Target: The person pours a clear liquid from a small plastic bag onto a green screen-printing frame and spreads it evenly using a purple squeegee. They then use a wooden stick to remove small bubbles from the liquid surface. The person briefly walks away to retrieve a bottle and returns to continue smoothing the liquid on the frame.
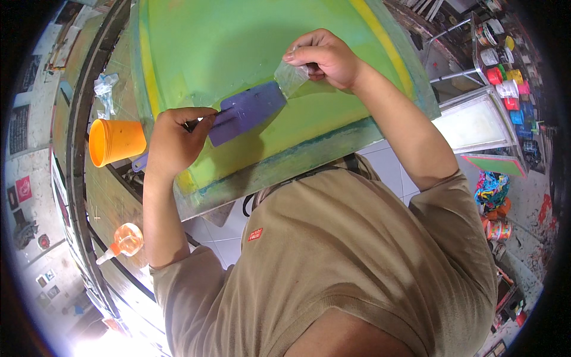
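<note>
The person leans over a green screen (238, 53) propped on the bench. Left hand (175, 140), at the screen's lower left corner, has fingers curled tight round the handle of a purple scraper (247, 110); the blade lies flat on the mesh near the screen's middle. Right hand (327, 56), just beyond the blade tip, pinches a clear tape piece (291, 77) between thumb and fingers, other fingers folded in. Tape end touches the blade. An orange cup (116, 141) lies on its side just left of the screen; a small bottle (125, 241) sits below the screen's lower left corner.
</note>
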Action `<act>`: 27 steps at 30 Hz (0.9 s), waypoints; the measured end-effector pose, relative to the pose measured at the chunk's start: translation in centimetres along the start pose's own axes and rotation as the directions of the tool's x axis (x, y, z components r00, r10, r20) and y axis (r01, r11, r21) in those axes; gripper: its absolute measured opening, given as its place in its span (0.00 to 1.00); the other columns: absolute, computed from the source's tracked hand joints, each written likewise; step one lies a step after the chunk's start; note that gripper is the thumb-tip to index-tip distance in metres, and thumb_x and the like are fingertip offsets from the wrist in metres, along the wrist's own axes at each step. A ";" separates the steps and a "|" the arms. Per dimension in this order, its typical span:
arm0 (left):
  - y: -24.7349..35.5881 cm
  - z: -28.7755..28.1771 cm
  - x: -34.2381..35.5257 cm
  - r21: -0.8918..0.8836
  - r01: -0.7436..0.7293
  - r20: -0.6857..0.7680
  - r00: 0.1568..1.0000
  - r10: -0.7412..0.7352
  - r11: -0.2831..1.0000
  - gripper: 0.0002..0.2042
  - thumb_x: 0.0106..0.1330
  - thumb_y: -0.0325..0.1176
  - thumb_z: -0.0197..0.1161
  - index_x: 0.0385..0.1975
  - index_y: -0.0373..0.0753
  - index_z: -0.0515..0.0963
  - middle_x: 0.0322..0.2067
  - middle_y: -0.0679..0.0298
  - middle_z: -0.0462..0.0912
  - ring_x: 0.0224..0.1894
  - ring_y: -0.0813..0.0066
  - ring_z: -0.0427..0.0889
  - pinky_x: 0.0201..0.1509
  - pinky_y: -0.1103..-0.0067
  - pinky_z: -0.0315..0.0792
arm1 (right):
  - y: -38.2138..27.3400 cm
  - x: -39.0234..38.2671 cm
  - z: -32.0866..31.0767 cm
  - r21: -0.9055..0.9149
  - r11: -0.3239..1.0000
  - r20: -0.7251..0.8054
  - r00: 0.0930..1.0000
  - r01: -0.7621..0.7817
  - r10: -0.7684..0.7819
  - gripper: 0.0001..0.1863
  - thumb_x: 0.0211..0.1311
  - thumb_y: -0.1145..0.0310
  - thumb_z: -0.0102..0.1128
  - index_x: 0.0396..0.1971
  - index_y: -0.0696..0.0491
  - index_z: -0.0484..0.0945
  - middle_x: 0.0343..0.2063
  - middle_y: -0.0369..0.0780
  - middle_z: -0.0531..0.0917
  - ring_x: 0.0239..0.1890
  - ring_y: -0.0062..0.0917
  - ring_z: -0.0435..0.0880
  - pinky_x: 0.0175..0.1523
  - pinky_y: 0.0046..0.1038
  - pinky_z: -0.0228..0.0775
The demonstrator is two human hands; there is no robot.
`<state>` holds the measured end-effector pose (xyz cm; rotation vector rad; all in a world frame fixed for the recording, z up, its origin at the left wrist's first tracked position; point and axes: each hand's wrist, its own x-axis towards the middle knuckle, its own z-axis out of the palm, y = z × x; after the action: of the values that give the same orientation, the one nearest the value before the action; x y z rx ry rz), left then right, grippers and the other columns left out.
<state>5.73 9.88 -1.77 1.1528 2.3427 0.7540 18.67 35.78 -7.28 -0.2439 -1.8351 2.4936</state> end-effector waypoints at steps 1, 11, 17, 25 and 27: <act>0.1 -0.1 0.2 -0.021 0.006 0.003 1.000 -0.006 1.000 0.07 0.58 0.27 0.61 0.34 0.34 0.82 0.21 0.56 0.82 0.21 0.80 0.77 0.27 0.82 0.69 | 0.0 0.0 0.0 -0.002 1.000 -0.001 1.000 0.000 0.000 0.06 0.53 0.71 0.59 0.26 0.58 0.80 0.11 0.31 0.69 0.12 0.11 0.59 0.18 0.17 0.47; -0.9 -0.2 1.3 -0.018 -0.037 -0.073 0.997 0.035 0.999 0.07 0.58 0.28 0.61 0.33 0.34 0.82 0.23 0.55 0.83 0.23 0.76 0.80 0.30 0.81 0.71 | -0.2 -0.1 0.4 -0.008 1.000 -0.030 1.000 0.004 -0.004 0.10 0.53 0.69 0.61 0.17 0.56 0.75 0.10 0.30 0.67 0.11 0.12 0.58 0.18 0.18 0.45; -0.5 0.1 1.2 0.023 -0.014 -0.057 0.998 0.015 1.000 0.06 0.58 0.29 0.61 0.33 0.36 0.82 0.20 0.56 0.81 0.20 0.77 0.78 0.27 0.81 0.69 | 0.0 0.1 -0.2 0.028 1.000 0.015 1.000 0.002 -0.003 0.07 0.52 0.69 0.61 0.21 0.56 0.78 0.10 0.30 0.68 0.12 0.11 0.59 0.18 0.17 0.46; -0.9 0.5 0.6 0.016 -0.023 -0.051 0.998 0.024 1.000 0.07 0.58 0.28 0.61 0.34 0.36 0.82 0.20 0.56 0.81 0.20 0.78 0.77 0.26 0.82 0.69 | 0.1 0.3 -0.1 0.068 0.998 0.045 0.999 0.005 -0.008 0.07 0.51 0.70 0.60 0.26 0.58 0.81 0.11 0.31 0.71 0.12 0.11 0.61 0.17 0.17 0.49; -1.3 0.8 0.5 0.001 -0.028 -0.059 0.998 0.028 1.000 0.07 0.58 0.28 0.61 0.34 0.36 0.82 0.20 0.56 0.81 0.20 0.78 0.77 0.26 0.82 0.69 | 0.2 0.4 -0.3 0.070 0.998 0.054 0.998 0.008 -0.012 0.07 0.51 0.70 0.60 0.26 0.58 0.81 0.11 0.32 0.72 0.12 0.11 0.62 0.17 0.17 0.50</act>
<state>5.12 9.85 -3.28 1.1811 2.3789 0.8088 18.31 36.04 -7.57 -0.1660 -1.7589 2.5765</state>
